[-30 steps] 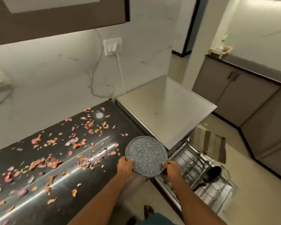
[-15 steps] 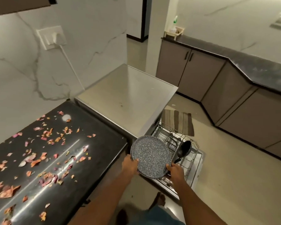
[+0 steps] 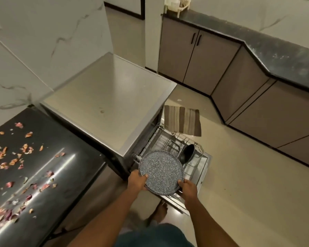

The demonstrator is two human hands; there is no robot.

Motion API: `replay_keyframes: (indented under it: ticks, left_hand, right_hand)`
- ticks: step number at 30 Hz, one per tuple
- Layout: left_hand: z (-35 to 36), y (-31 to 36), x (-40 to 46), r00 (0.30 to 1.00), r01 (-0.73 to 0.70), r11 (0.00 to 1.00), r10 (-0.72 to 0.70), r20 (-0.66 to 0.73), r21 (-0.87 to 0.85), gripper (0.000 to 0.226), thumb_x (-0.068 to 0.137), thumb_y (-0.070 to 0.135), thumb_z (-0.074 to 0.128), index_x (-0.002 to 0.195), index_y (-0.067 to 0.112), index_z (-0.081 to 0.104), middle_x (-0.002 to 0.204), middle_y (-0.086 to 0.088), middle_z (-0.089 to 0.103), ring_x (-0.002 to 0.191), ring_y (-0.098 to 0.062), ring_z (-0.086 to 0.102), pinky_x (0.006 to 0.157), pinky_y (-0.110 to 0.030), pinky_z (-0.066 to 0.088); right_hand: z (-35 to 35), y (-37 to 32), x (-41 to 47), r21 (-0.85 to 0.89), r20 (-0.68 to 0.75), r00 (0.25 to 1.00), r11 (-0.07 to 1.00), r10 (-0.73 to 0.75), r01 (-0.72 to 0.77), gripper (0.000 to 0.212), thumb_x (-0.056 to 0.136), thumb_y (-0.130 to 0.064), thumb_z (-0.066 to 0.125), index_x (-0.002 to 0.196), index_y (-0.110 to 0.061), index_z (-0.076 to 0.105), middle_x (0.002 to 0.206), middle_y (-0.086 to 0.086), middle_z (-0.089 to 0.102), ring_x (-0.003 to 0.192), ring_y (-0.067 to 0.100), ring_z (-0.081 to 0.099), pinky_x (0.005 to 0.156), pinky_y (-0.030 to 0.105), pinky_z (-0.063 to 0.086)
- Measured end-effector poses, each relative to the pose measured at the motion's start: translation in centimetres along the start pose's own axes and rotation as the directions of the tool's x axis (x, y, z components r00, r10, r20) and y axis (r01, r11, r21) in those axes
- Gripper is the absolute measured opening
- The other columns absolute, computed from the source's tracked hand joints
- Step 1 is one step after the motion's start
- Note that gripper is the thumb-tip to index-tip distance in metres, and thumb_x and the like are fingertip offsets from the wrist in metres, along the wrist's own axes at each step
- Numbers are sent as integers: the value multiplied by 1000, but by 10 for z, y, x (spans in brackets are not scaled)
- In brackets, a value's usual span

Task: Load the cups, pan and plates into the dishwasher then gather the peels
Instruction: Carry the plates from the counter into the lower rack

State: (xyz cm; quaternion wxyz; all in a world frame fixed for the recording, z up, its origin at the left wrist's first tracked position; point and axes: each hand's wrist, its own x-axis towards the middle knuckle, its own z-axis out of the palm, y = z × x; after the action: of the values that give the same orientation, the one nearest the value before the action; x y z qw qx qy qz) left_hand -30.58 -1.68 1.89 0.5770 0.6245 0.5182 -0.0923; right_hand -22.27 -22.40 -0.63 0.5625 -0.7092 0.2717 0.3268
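Peels (image 3: pixel 12 157) litter dark counter (image 3: pixel 64 175) beside steel dishwasher (image 3: pixel 107 97).

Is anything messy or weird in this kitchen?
Yes. Pink and orange peels are scattered all over the dark counter, not gathered in a pile. The striped mat lies crooked on the floor, and a small white scrap sits near it. The speckled plates, held by both hands, look fine.

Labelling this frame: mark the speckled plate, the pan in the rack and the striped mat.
speckled plate (image 3: pixel 161 171), head view, middle of its face.
pan (image 3: pixel 188 154), head view, dark inside of the bowl.
striped mat (image 3: pixel 182 120), head view, centre of the cloth.
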Motion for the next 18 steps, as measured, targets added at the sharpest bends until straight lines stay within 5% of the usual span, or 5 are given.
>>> replay_keyframes:
  ticks: [9, 11, 14, 18]
  left_hand:
    - [33, -29, 51, 973, 222, 975, -221, -68, 2, 25, 89, 8, 72, 114, 4, 67, 108, -18, 69, 91, -34, 69, 67, -46, 63]
    - [37, -43, 74, 964, 259, 966, -257, -62, 17, 25, 88, 9, 71, 113, 7, 67, 106, -17, 70, 90, -35, 70, 72, -51, 63]
    - [45, -79, 126, 959, 281, 957, -278, -53, 64, 27, 83, 16, 73, 110, 12, 69, 103, -15, 72, 87, -33, 71, 77, -52, 62]
    - [52, -84, 169, 948, 315, 946, -310, -69, 72, 24, 83, 19, 72, 107, 13, 71, 101, -13, 73, 87, -32, 72, 79, -53, 61]
  right_hand:
    - [-3, 40, 46, -96, -35, 990, 985, 139, -142, 11, 93, -12, 70, 83, -9, 75, 89, 22, 74, 90, 42, 72, 80, 63, 60]
    - [2, 50, 54, -58, -31, 985, 984, 168, -169, 5, 94, -11, 70, 94, -8, 74, 92, 21, 74, 87, 37, 72, 78, 59, 62]
    - [11, 59, 73, -17, -46, 977, 978, 206, -207, 24, 89, -15, 76, 112, -10, 69, 97, 16, 75, 87, 32, 75, 74, 57, 63]
    - [25, 50, 97, 14, -53, 974, 975, 222, -222, 29, 88, -13, 80, 109, -18, 61, 103, 11, 72, 93, 30, 72, 81, 57, 62]
